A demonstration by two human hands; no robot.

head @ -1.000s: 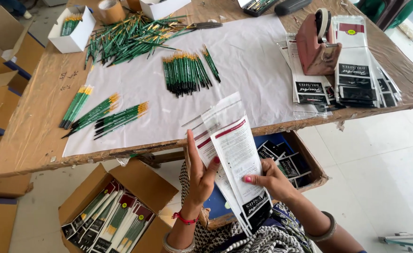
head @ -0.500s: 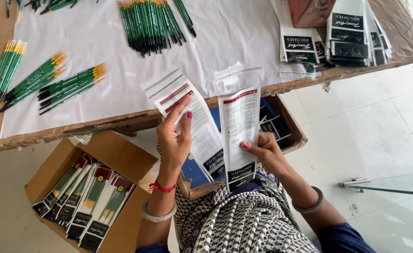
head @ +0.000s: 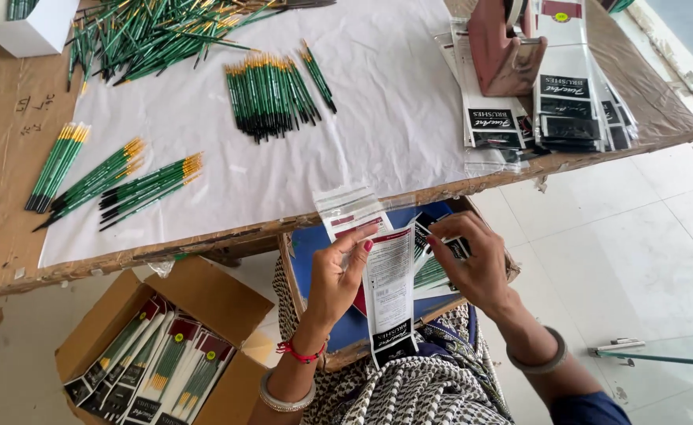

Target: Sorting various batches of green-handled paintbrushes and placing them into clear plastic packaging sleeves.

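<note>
My left hand (head: 340, 277) holds clear plastic pouches (head: 390, 295) with white, red and black printed cards, thumb and fingers pinching the top one. My right hand (head: 472, 264) grips the right edge of the same pouches, over a shallow tray on my lap (head: 315, 250) with a blue bottom. On the table's white sheet (head: 378, 134) lie green-handled paint brushes: a neat bundle (head: 272, 94) in the middle, small sorted groups (head: 118, 182) at the left, and a loose heap (head: 158, 31) at the back.
A stack of empty printed pouches (head: 571, 102) and a pink tape dispenser (head: 504, 51) sit at the table's right. A cardboard box (head: 162, 362) of packed brush sets stands on the floor at my left. A white box (head: 28, 27) is at the back left.
The view has tilted down and the hands have drawn closer to my lap. The right hand shifted from beneath the pouches to their right edge.
</note>
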